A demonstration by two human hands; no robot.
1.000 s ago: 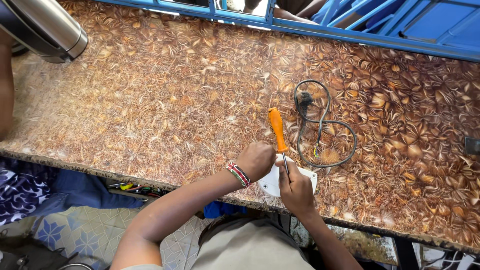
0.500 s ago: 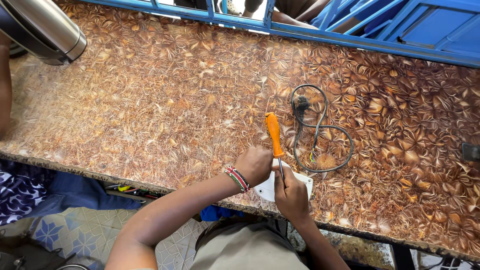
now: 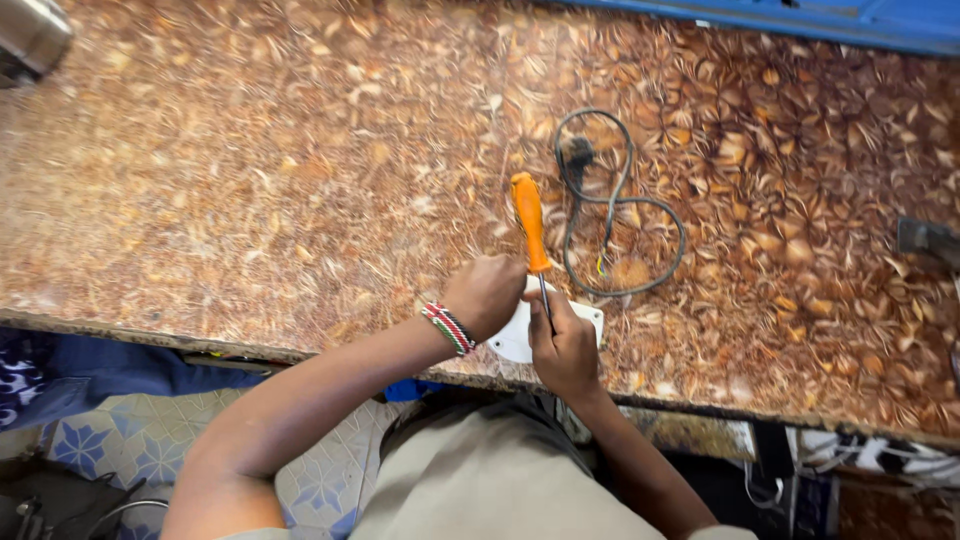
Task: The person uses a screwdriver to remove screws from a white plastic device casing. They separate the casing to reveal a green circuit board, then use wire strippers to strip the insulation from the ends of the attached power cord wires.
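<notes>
I saw the left hand (image 3: 487, 293) pressed on a white plate (image 3: 515, 338) at the table (image 3: 250, 180) edge, while the right hand (image 3: 563, 345) gripped the orange screwdriver (image 3: 529, 222) upright between them.

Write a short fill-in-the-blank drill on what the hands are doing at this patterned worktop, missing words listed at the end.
1. The screwdriver has a handle of the colour ____.
2. Both hands, the left hand and the right hand, rest on a flat ____ plate at the near edge of the worktop.
3. The dark cable lies in a loose loop just ____ the screwdriver.
4. A beaded band sits on the ____ wrist.

Missing words: orange; white; right of; left
</notes>
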